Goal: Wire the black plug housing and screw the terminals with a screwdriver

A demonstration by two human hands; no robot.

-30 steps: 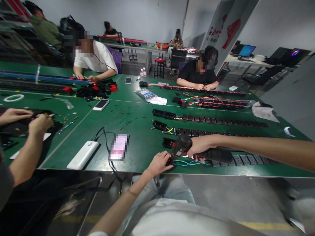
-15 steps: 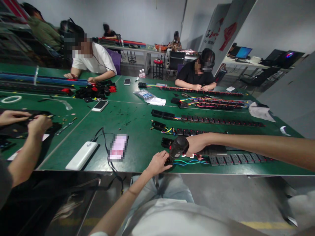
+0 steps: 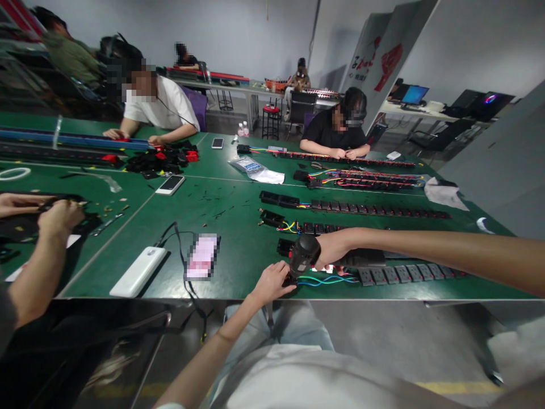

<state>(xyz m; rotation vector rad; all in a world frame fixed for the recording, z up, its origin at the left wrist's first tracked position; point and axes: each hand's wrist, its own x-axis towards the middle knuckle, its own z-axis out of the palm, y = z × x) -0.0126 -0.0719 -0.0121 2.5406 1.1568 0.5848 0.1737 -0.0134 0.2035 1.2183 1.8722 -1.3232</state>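
My right hand [image 3: 331,250] is wrapped round a black cordless screwdriver [image 3: 305,253], which tilts down towards my left hand. Close to the table's front edge, my left hand [image 3: 272,282] has its fingers closed on a small dark end piece [image 3: 291,279], mostly hidden by the fingers and the tool. Blue and green wires [image 3: 326,280] run from that piece to a grey-black socket strip [image 3: 394,275] lying to the right. The screwdriver's tip is hidden. A black open housing [image 3: 284,246] lies just behind the tool.
More wired socket strips [image 3: 374,209] lie in rows behind my hands. To the left are a pixelated phone [image 3: 203,257], a white power bank [image 3: 138,271] with a black cable, and another white phone [image 3: 170,184]. A co-worker's hands [image 3: 59,215] work at far left; other people sit across the green table [image 3: 238,250].
The whole view has shifted slightly. My hands keep almost the same pose, with the screwdriver held over the end piece; nothing has been taken up or let go.
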